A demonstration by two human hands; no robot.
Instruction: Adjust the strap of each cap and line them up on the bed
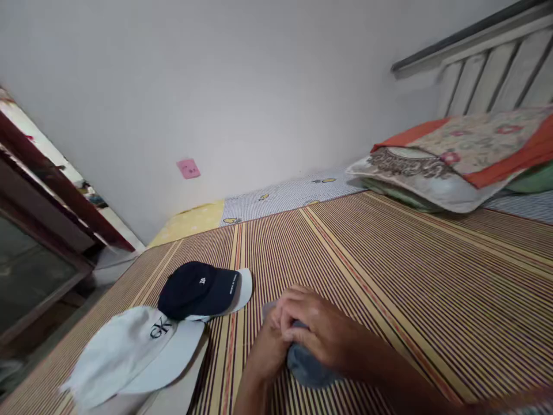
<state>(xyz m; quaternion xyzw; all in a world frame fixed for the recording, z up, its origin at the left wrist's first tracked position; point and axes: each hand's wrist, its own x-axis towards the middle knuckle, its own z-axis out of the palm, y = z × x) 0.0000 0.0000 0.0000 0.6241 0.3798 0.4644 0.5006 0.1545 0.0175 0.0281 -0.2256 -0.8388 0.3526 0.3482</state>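
A blue-grey cap [311, 368] rests on the striped mat, largely covered by both hands. My left hand [271, 329] is closed around its brim end. Over it lies my right hand [305, 317], its fingers curled on the cap and against the left hand. Further left, a navy cap [196, 290] with small white lettering sits on top of a pale cap, whose brim [245, 288] sticks out at the right. Nearer the front, a white cap [121, 351] with black letters overlaps something beige underneath.
The striped mat [280, 253] covers the bed. Pillows [432, 173] with an orange-edged floral cloth [488, 141] lie at the right, by a slatted headboard [496, 75]. A pink paper [188, 168] is on the wall behind. A dark red frame [56, 178] stands at the left.
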